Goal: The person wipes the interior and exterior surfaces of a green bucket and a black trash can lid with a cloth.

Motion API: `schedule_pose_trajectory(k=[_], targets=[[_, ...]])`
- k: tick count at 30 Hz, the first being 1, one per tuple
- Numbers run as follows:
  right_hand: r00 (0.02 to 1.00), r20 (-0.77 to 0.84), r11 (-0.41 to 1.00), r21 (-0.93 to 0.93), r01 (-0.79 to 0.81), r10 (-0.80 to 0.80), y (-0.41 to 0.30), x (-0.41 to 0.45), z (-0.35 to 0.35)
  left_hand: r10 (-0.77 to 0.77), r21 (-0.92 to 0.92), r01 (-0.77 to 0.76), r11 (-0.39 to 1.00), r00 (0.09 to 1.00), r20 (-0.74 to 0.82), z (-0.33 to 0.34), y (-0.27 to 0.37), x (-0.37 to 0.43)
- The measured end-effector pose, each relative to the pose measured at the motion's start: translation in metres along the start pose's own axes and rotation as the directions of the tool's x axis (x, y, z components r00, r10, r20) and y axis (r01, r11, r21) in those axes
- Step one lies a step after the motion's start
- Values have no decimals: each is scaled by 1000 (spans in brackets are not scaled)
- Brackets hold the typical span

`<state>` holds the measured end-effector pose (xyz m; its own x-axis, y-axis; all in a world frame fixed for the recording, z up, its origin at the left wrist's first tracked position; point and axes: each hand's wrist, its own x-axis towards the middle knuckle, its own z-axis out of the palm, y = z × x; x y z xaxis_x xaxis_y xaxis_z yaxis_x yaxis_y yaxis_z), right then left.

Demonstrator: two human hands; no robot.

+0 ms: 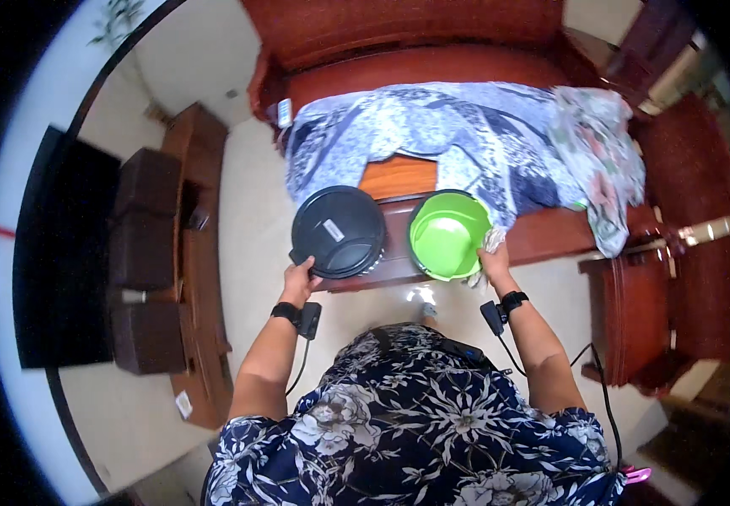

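Note:
My left hand [300,281] grips the near left edge of a round black plastic lid [339,221]. A small white label lies on its top, and whether a container sits under it I cannot tell. On the other side, my right hand [496,260] holds the right rim of a bright green plastic bucket [448,237] with a dark outer edge. The bucket's inside faces up, and I see nothing in it. A crumpled whitish cloth [494,238] is pinched in the same hand against the rim. Lid and bucket are apart, side by side.
A red-brown wooden bench [548,237] stands ahead, partly draped with a blue-grey patterned cloth [415,117]. Floral fabric [599,158] hangs at its right. A low wooden cabinet [203,265] is left; a wooden stool [633,316] stands right. A black cable [606,392] trails beside me.

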<state>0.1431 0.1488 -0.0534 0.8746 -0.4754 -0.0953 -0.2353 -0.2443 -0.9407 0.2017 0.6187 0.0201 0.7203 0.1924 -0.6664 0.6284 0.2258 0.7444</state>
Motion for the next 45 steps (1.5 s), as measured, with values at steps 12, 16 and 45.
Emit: schedule_pose_trajectory(k=[12,16,45], targets=[[997,17,996,47,-80,79,-10,35,20,-67,-285,63,956,998,-3,36,6,-33],[989,-150,999,-54,6,-14,-21,39,-10,-15,-255,33,966,997,74,33,12,-21],[597,251,430,-494,756,-762,-389,-48,143,565,-325,-474,819,767,304,-1,143,-175]])
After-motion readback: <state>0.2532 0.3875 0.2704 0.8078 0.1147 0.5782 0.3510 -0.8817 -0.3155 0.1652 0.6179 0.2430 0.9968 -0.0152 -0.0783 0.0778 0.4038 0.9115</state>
